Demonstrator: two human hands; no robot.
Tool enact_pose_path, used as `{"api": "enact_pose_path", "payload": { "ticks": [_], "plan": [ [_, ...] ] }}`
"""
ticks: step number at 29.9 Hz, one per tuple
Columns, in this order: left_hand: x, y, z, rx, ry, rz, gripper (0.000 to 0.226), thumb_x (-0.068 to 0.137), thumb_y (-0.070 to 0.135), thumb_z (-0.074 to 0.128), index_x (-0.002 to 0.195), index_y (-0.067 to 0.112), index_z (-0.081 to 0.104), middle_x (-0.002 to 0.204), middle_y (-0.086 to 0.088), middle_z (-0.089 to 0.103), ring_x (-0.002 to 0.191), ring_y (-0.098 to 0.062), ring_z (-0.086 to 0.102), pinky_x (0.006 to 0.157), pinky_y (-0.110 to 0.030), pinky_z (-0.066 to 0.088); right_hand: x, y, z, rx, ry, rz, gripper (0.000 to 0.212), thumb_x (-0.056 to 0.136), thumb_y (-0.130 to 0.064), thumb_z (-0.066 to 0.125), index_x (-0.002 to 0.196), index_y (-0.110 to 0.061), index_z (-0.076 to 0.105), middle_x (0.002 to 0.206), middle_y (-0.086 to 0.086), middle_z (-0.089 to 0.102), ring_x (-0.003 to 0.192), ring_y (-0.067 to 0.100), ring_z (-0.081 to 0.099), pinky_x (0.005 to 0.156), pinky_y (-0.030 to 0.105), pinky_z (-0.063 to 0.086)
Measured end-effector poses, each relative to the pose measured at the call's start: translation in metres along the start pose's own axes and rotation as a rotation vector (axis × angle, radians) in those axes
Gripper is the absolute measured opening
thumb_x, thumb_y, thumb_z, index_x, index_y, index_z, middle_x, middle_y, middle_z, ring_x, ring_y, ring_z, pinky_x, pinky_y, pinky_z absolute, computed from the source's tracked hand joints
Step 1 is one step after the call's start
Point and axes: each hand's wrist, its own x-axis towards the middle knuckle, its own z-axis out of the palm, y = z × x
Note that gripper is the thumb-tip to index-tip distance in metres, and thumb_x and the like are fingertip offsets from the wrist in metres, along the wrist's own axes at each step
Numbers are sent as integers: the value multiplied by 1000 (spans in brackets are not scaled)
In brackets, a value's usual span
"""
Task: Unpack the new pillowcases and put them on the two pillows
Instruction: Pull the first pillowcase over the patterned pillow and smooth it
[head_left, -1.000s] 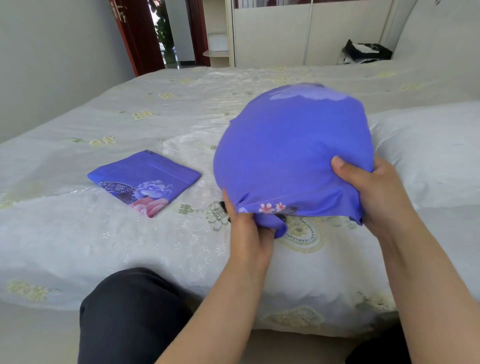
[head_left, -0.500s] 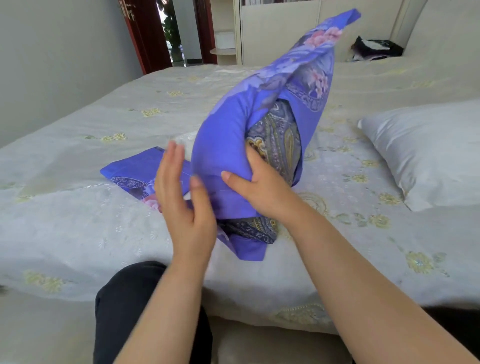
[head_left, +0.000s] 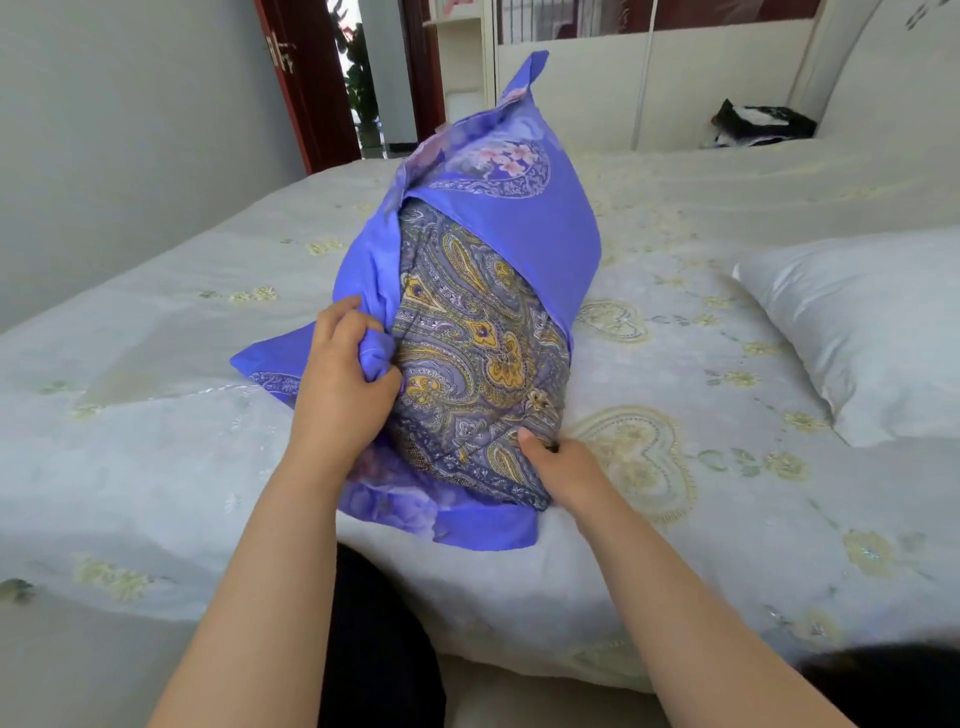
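Pillow 1, the paisley pillow (head_left: 478, 353), stands near the bed's (head_left: 156, 467) front edge, approx. half inside the blue pillowcase (head_left: 524, 223). L hand (head_left: 343, 384) grip bunches the case's edge; R hand (head_left: 566, 467) pinches the pillow's bottom corner. Left to do: close case 1; folded 2nd pillowcase (head_left: 265, 369) behind it; white pillow (head_left: 872, 327) at right edge still bare.
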Motion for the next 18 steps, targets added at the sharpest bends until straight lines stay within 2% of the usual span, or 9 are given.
{"api": "enact_pose_path", "payload": {
  "ticks": [2, 4, 6, 8, 11, 13, 15, 17, 18],
  "plan": [
    [-3, 1, 0, 16, 7, 11, 26, 73, -9, 59, 91, 9, 54, 136, -11, 41, 125, -1, 34, 86, -11, 27, 9, -5, 6, 231, -40, 104, 48, 87, -46, 61, 119, -10, 59, 112, 10, 66, 97, 27, 64, 78, 36, 55],
    [-6, 4, -2, 32, -24, 38, 26, 73, -10, 57, 90, 10, 54, 138, -9, 41, 128, -2, 32, 84, -12, 28, 11, -9, 9, 520, -151, 218, 37, 88, -35, 64, 118, -15, 57, 110, 8, 68, 86, 21, 67, 71, 35, 58],
    [-11, 6, -4, 15, -57, 63, 31, 73, -12, 55, 86, 16, 51, 138, -6, 42, 130, 2, 30, 81, -7, 29, 11, -6, 10, 595, -229, 257, 29, 88, -29, 64, 114, -17, 59, 103, 6, 70, 81, 20, 67, 70, 33, 57],
    [-16, 8, -4, -29, -45, 66, 38, 72, -14, 55, 83, 21, 49, 137, -3, 43, 128, 9, 30, 83, 3, 26, 10, -2, 14, 594, -225, 248, 23, 87, -24, 63, 109, -15, 61, 93, 5, 71, 76, 19, 66, 64, 30, 55],
    [-26, 18, -2, -159, -1, 59, 49, 72, -18, 55, 76, 30, 45, 124, 5, 49, 125, 18, 31, 90, 2, 25, 7, -1, 16, 645, -97, 166, 15, 86, -18, 63, 99, -12, 65, 82, 3, 72, 71, 18, 67, 61, 27, 53],
    [-32, 27, 3, -269, 33, 87, 52, 71, -20, 55, 73, 31, 44, 110, 14, 54, 128, 8, 37, 95, -5, 29, 2, -2, 6, 749, -9, 74, 18, 83, -14, 65, 99, -7, 68, 84, 8, 73, 78, 26, 70, 73, 36, 57],
    [-35, 30, 12, -394, 86, 70, 55, 72, -18, 54, 70, 35, 43, 112, 20, 55, 125, -9, 47, 96, -13, 33, -6, 0, -19, 775, 182, -90, 21, 76, -12, 65, 96, -8, 69, 84, 11, 72, 80, 29, 69, 78, 43, 55],
    [-41, 27, 23, -486, 102, 1, 50, 71, -11, 52, 68, 38, 43, 114, 7, 56, 111, -15, 54, 90, -22, 36, -19, 2, -55, 654, 438, -237, 27, 69, -17, 65, 96, -13, 66, 87, 9, 70, 78, 25, 66, 77, 40, 54],
    [-48, 23, 31, -500, 76, -40, 46, 69, -7, 52, 68, 38, 43, 108, 2, 56, 99, -12, 55, 84, -23, 37, -27, 1, -76, 559, 552, -292, 29, 70, -18, 65, 98, -15, 62, 93, 10, 68, 81, 23, 64, 77, 37, 53]
  ]
}}
